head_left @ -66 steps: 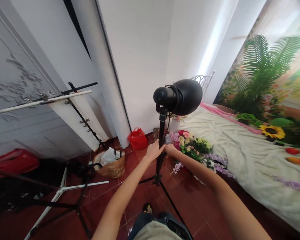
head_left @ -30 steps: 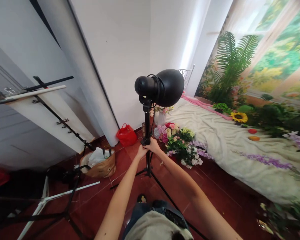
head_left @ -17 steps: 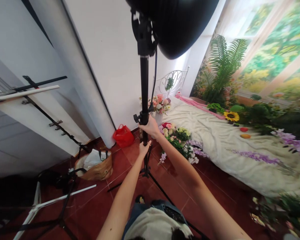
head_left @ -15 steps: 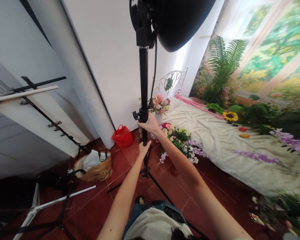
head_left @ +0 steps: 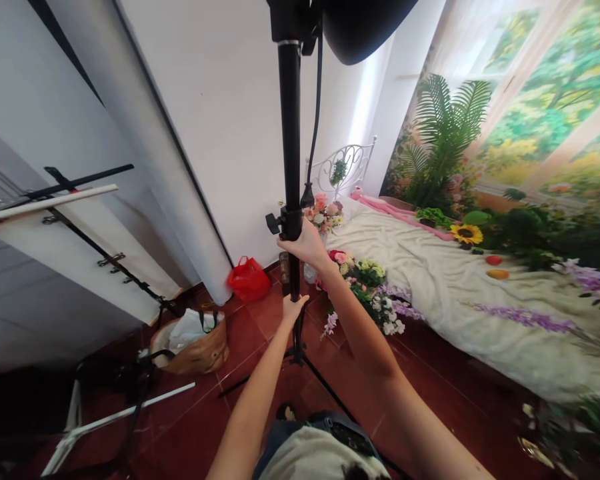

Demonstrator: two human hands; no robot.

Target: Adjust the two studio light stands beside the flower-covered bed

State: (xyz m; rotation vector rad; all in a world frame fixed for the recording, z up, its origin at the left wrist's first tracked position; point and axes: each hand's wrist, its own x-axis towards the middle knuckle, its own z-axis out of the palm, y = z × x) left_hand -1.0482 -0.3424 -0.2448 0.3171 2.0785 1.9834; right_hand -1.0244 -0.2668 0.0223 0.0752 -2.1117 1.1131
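Observation:
A black light stand (head_left: 291, 127) rises in front of me, with a dark lamp head (head_left: 367, 30) at its top, partly cut off by the frame. My right hand (head_left: 309, 245) is closed around the pole just under a collar (head_left: 291, 224) with a clamp knob (head_left: 273, 224). Lower down, my left hand (head_left: 294, 309) grips the same pole. A black cord (head_left: 316, 127) hangs beside the tube and ends in a plug (head_left: 307, 196) above my right hand. The stand's spread legs (head_left: 325, 383) rest on the tiles.
On the right is a bed with a cream blanket (head_left: 410, 267) and artificial flowers (head_left: 365, 287) beside it. A red bag (head_left: 249, 279) and a woven basket (head_left: 200, 347) sit on the floor to the left. White panels (head_left: 85, 247) and white bars (head_left: 130, 405) occupy the far left.
The lamp head has gone higher, and a longer stretch of the upper tube shows above the collar. Both hands keep hold of the pole. My view has shifted slightly.

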